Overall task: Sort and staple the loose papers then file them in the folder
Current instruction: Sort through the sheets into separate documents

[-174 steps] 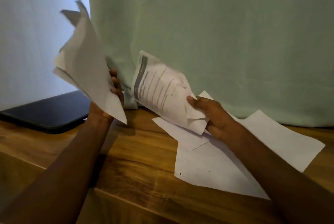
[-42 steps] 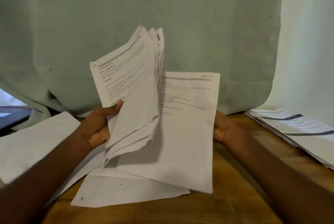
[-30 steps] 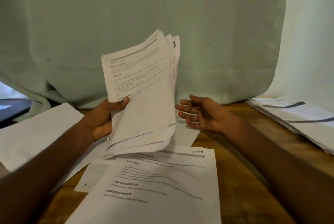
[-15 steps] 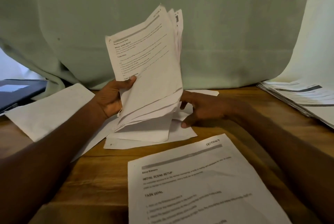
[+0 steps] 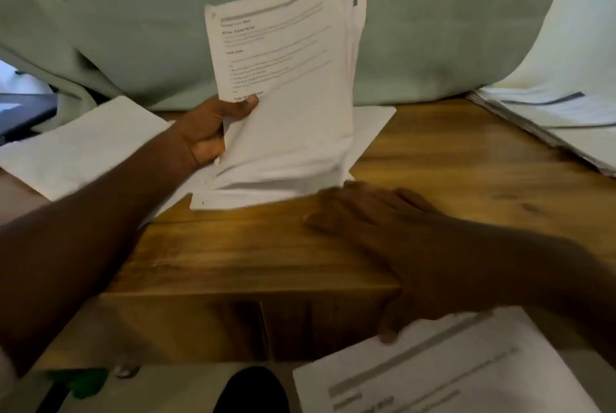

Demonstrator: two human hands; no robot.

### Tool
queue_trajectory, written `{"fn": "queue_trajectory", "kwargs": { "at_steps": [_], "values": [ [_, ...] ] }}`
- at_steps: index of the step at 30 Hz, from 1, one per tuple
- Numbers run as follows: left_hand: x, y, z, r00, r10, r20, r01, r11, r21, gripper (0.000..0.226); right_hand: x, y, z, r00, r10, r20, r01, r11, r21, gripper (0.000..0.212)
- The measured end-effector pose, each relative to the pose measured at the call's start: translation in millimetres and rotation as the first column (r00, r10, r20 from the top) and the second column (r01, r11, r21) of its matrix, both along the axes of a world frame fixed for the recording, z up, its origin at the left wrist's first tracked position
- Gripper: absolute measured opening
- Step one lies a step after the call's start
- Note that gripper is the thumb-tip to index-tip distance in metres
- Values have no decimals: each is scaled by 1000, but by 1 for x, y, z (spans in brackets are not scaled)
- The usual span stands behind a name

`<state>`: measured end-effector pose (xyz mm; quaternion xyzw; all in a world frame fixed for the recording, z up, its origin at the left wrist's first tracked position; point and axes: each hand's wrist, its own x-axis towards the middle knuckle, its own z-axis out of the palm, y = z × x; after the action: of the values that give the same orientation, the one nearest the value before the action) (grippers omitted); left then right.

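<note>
Left hand [image 5: 213,132] grip grasps paper sheaf [image 5: 286,79], upright above far surface [image 5: 233,252]. Right hand [image 5: 393,246], blurred, thumb on near printed sheet [image 5: 450,376]; grip state unclear.

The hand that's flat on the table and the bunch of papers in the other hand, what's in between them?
In the head view, only bare wooden table lies between the right hand and the held sheaf of papers, plus the edge of a loose sheet lying under the sheaf.

White papers [image 5: 283,86] (grey-banded), green curtain [image 5: 133,12]
</note>
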<state>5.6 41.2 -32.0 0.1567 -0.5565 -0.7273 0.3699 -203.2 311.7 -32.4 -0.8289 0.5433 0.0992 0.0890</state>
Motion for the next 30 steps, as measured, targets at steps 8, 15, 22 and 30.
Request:
{"fn": "queue_trajectory", "kwargs": {
  "at_steps": [8, 15, 22, 30],
  "values": [
    [-3, -3, 0, 999, -37, 18, 38, 998, -50, 49, 36, 81, -52, 938, 87, 336, 193, 674, -713, 42],
    [-13, 12, 0, 994, -31, 101, 47, 986, -162, 49, 54, 159, -212, 793, -607, 54, 609, 789, -82, 75],
    [-19, 24, 0, 988, -5, 156, 37, 979, -201, 52, 33, 169, -219, 646, -675, 357, 672, 724, 152, 62],
    [-18, 30, 0, 978, -43, 202, 99, 955, -279, 55, -3, 151, -207, 390, -891, 230, 873, 438, 216, 137]
  ]
}}
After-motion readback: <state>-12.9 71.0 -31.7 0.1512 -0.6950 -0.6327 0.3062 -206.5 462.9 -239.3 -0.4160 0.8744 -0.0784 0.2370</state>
